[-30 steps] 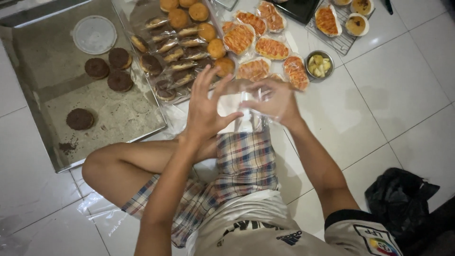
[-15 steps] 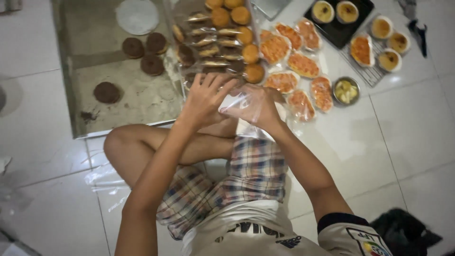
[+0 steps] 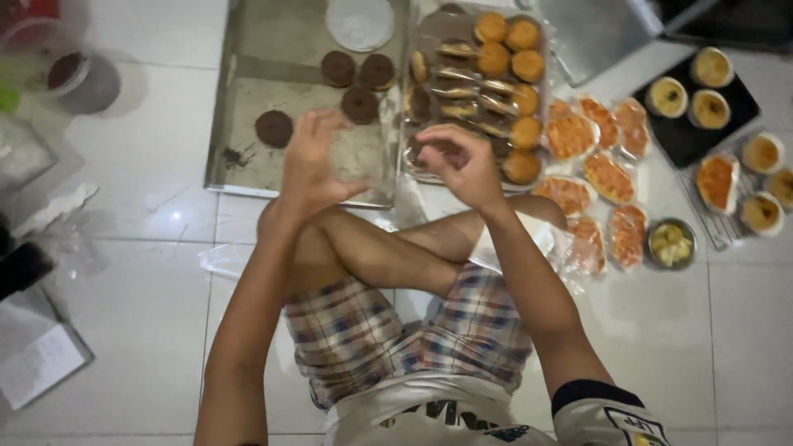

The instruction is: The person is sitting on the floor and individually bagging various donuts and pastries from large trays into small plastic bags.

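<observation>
Clear plastic is what both hands work at in the head view: a small transparent bag (image 3: 359,153) is held up over the near edge of a metal baking tray (image 3: 248,165), in front of the person's crossed legs (image 3: 388,248) on the white tiled floor (image 3: 149,215). The left hand (image 3: 310,161) grips the bag's left side, its fingers (image 3: 326,124) curled around the film, while the right hand (image 3: 462,165) has its fingers (image 3: 429,149) bunched together, pinching at the bag's right edge; the blur hides whether the mouth is parted. On the tray lie four dark chocolate rounds (image 3: 359,103), one of them apart to the left, and a round white paper (image 3: 359,23) at the far end. Just right of the tray a second tray holds golden buns (image 3: 512,58) and wrapped filled pastries (image 3: 458,91); further right on the floor sit bagged flat orange-topped breads (image 3: 570,136) and a small bowl of yellow pieces (image 3: 671,242). To do this well, I judge the thumbs should rub the two layers of film apart rather than tug, since thin plastic clings and tears; keeping the bag low over the tray would let any crumbs fall there, not on the floor.
</observation>
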